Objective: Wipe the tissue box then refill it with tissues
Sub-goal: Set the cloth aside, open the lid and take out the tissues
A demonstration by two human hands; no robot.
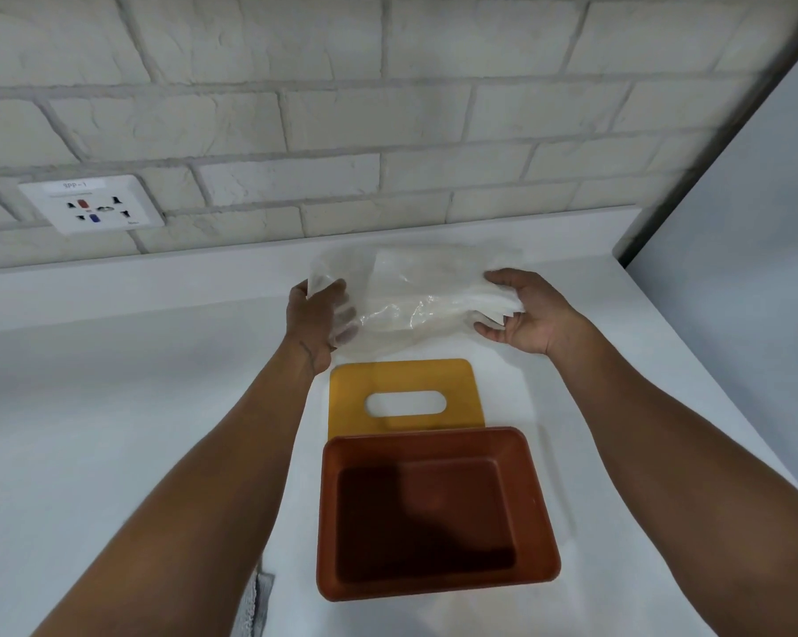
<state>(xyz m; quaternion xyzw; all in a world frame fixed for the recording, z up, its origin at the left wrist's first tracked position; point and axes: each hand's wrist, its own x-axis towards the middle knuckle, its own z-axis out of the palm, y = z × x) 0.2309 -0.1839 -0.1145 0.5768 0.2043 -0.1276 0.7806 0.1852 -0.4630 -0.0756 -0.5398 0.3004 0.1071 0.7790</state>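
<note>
A brown tissue box stands open and empty on the white counter, near me. Its yellow lid, with an oval slot, lies flat just behind it. Above the lid I hold a clear plastic bag with white tissues sticking out at its right end. My left hand grips the bag's left end. My right hand is closed on the stack of tissues at the right end.
The white counter runs to a white brick wall with a socket plate at the left. A pale panel rises at the right. A grey cloth peeks out under my left forearm at the bottom.
</note>
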